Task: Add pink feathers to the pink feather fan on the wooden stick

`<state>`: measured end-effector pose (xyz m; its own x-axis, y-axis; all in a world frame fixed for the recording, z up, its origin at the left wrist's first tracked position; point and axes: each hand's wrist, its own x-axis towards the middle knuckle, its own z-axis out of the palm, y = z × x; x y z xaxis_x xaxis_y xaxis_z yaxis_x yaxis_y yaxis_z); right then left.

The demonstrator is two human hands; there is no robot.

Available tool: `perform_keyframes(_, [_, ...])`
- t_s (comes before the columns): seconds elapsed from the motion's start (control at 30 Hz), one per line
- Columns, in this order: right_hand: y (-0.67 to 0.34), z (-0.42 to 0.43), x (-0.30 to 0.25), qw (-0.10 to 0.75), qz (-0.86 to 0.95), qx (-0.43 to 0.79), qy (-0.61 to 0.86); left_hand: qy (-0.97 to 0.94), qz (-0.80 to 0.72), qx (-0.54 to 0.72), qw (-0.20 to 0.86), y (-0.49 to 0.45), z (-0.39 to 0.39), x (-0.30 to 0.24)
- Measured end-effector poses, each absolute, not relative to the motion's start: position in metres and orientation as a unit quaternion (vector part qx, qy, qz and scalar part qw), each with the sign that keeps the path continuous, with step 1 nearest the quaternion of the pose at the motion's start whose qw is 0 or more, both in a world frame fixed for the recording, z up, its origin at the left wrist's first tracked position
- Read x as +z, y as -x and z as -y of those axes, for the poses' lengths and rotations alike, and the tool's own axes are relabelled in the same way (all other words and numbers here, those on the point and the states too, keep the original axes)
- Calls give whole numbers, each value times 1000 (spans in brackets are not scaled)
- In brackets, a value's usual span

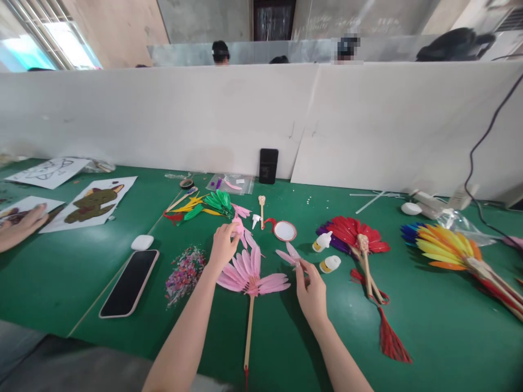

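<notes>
Our right hand [311, 288] is pinching two pale pink feathers [286, 257] between thumb and fingertips, at two o'clock from the centre of the pink feather fan [250, 268]. That fan is lying on the green table [286, 340], its wooden handle [248, 332] pointing to six o'clock. Our left hand [224, 245], at eleven o'clock, is touching loose pink feathers [242, 210]; we cannot tell whether it is gripping any. Two white bottles [322, 241] at two o'clock are showing yellow labels [326, 267], their print proving too small for us. Faint writing [345, 23] at one o'clock is remaining illegible.
</notes>
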<state>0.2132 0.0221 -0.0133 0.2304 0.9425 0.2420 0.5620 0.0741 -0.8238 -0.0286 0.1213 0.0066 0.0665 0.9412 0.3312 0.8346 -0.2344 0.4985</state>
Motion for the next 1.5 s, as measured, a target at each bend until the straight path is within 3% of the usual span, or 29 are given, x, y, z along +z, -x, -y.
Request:
perform_keyframes(0.2, [-214, -22, -14, 441, 567, 239, 653, -775, -580, 226, 104, 37, -113, 1])
perform_keyframes(0.7, [-215, -23, -19, 432, 579, 219, 656, -750, -622, 206, 91, 41, -113, 1])
perform_keyframes(0.97, [-215, -23, -18, 437, 586, 209, 650, -683, -646, 331, 87, 43, -121, 0])
perform_keyframes(1.23, [-204, -20, 12, 485, 552, 255, 628, -552, -585, 486, 341, 36, -112, 27])
perform_keyframes(1.5, [-174, -59, 78, 494, 577, 443, 476, -569, -414, 420, 573, 14, -84, 61])
